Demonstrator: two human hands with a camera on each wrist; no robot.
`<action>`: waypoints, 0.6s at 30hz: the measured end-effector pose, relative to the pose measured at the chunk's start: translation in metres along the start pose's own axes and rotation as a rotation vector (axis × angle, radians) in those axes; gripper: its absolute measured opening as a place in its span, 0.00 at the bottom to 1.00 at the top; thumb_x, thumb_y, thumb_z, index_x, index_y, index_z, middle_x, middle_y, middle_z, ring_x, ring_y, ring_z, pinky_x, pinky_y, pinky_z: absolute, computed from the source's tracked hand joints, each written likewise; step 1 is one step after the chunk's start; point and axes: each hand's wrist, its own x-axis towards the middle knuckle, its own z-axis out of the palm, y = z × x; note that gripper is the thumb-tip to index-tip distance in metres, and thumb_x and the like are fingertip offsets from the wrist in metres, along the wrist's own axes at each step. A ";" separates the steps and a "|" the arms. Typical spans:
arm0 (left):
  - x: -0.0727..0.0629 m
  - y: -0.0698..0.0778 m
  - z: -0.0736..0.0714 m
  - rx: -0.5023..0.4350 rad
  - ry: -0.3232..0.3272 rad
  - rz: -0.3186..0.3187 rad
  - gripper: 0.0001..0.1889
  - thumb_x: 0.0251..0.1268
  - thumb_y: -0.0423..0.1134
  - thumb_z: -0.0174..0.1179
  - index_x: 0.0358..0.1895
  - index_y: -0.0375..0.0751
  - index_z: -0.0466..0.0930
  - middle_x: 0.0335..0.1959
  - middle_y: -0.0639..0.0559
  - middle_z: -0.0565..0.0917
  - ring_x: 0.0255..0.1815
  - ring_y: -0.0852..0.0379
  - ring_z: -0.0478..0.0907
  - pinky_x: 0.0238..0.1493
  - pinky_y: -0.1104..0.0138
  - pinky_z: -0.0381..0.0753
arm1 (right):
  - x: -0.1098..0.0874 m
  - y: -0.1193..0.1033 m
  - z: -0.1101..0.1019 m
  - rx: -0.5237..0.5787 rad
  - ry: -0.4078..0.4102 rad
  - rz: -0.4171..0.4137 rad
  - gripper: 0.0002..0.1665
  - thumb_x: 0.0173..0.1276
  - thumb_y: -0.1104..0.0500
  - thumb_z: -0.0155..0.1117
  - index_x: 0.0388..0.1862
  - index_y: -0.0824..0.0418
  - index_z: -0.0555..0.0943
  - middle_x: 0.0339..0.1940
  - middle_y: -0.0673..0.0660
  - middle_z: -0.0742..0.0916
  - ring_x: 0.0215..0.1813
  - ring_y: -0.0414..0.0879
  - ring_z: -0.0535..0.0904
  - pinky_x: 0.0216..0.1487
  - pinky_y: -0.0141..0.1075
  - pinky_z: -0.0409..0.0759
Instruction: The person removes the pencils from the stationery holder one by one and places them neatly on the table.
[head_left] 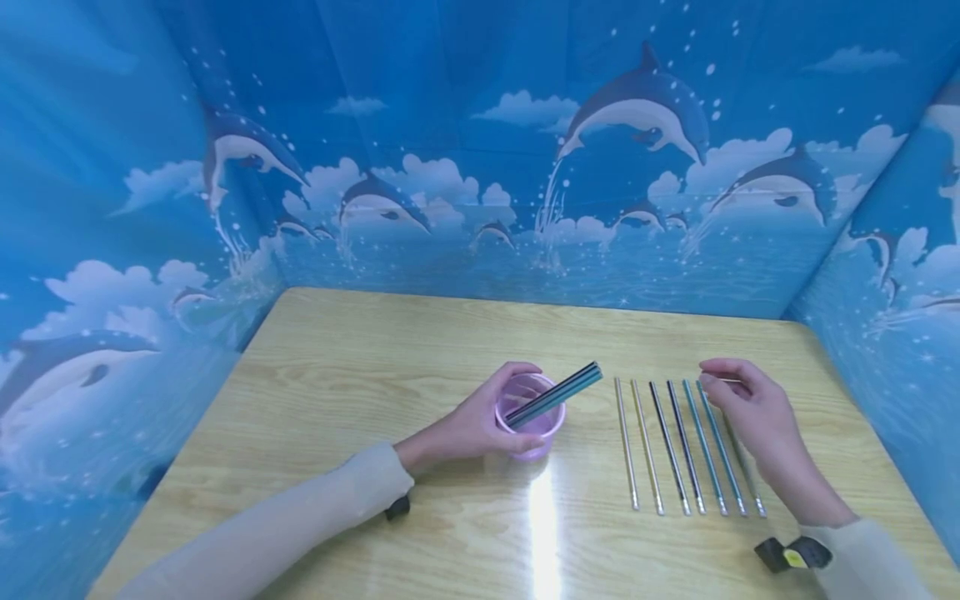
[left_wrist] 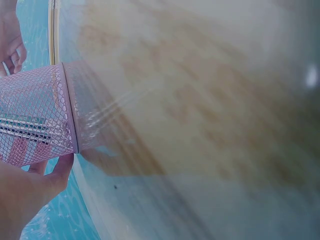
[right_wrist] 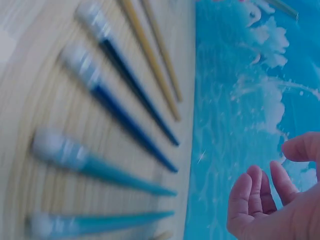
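A pink mesh pencil cup (head_left: 552,432) stands near the middle of the table, and my left hand (head_left: 474,422) grips its side with fingers and thumb round it. Several pencils (head_left: 558,393), teal and dark, lean in the cup toward the upper right. To the right lies a row of several pencils with pale eraser ends, among them a yellow pencil (head_left: 647,446), a dark blue pencil (head_left: 686,446) and a teal pencil (head_left: 703,446). Over the far right end of that row is my right hand (head_left: 761,421), partly covering an olive-toned pencil (head_left: 744,471). In the right wrist view its fingers (right_wrist: 255,192) are loosely bent and hold nothing.
The wood-grain table (head_left: 375,350) has a glare streak in front of the cup. A blue dolphin-print curtain (head_left: 450,150) stands behind the table and along both sides.
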 end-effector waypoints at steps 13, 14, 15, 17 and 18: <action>0.001 -0.002 0.000 0.005 -0.010 0.003 0.47 0.62 0.35 0.81 0.80 0.63 0.63 0.72 0.58 0.78 0.72 0.53 0.76 0.70 0.56 0.80 | -0.017 -0.037 0.042 0.051 -0.074 -0.085 0.20 0.85 0.51 0.66 0.64 0.63 0.82 0.49 0.46 0.89 0.48 0.38 0.86 0.49 0.27 0.85; 0.001 -0.002 0.000 0.006 -0.010 0.001 0.47 0.62 0.35 0.81 0.80 0.64 0.63 0.72 0.58 0.78 0.72 0.53 0.76 0.70 0.56 0.80 | -0.018 -0.039 0.046 0.050 -0.084 -0.086 0.20 0.85 0.50 0.66 0.64 0.63 0.82 0.49 0.48 0.90 0.48 0.39 0.86 0.48 0.29 0.85; 0.001 -0.002 -0.001 0.007 -0.010 -0.001 0.47 0.62 0.35 0.81 0.80 0.64 0.63 0.72 0.58 0.78 0.72 0.53 0.76 0.70 0.56 0.80 | -0.018 -0.042 0.051 0.049 -0.094 -0.088 0.21 0.85 0.50 0.66 0.64 0.64 0.82 0.50 0.50 0.89 0.49 0.41 0.86 0.48 0.30 0.86; 0.001 -0.001 -0.001 0.013 -0.010 -0.006 0.47 0.62 0.36 0.81 0.80 0.64 0.63 0.72 0.59 0.78 0.72 0.53 0.76 0.70 0.56 0.81 | -0.019 -0.046 0.059 0.056 -0.112 -0.091 0.22 0.84 0.49 0.67 0.63 0.64 0.82 0.49 0.52 0.89 0.48 0.43 0.86 0.46 0.32 0.87; 0.001 0.000 -0.001 0.016 -0.011 -0.007 0.46 0.63 0.36 0.81 0.80 0.64 0.63 0.72 0.59 0.78 0.72 0.53 0.76 0.70 0.56 0.81 | -0.020 -0.048 0.063 0.066 -0.121 -0.096 0.22 0.84 0.50 0.67 0.63 0.65 0.82 0.49 0.54 0.89 0.47 0.45 0.86 0.45 0.33 0.87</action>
